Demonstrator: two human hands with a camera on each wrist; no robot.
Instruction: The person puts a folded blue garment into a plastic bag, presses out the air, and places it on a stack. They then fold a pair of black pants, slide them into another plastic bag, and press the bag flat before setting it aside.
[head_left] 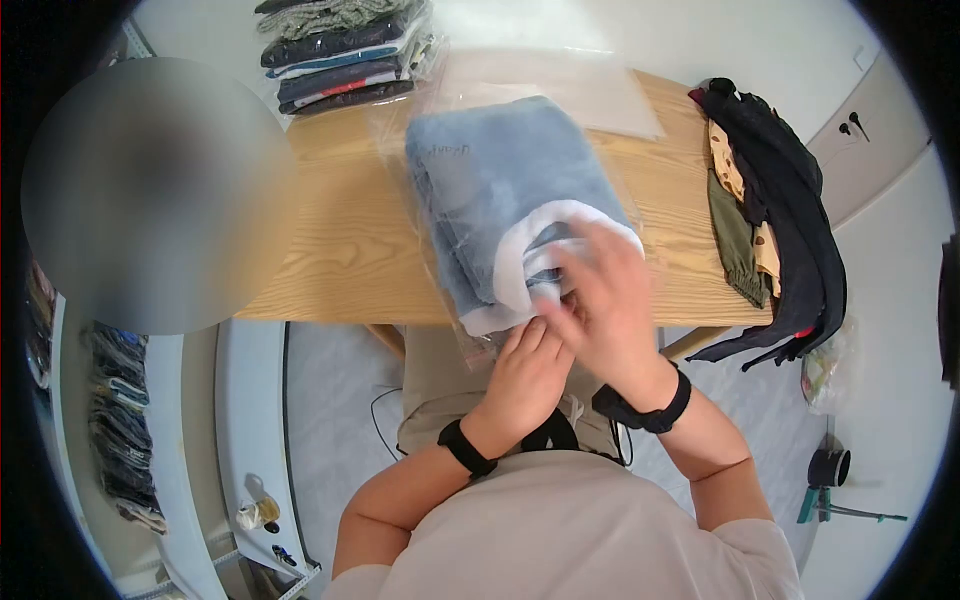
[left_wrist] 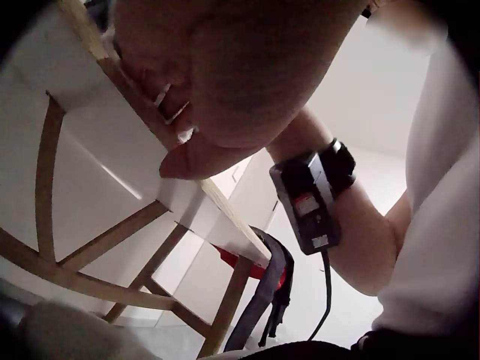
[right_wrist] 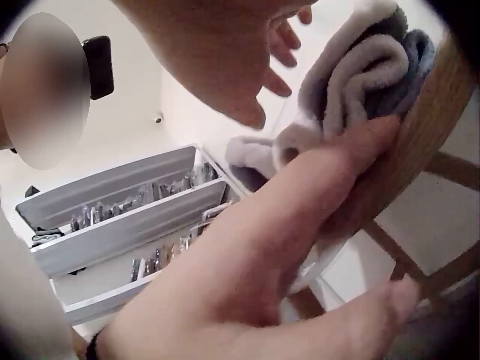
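Lying folded: plush blue cloth (head_left: 510,150), white-trimmed.

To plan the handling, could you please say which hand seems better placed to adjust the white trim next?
Probably the right: the right hand is over the white trim, fingers spread, while the left hand is by the near edge of the table.

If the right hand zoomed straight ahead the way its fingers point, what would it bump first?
Probably the folded, fluffy blue cloth with white edging, right by the right hand; those fingers are blurry, so whether they already touch is unclear.
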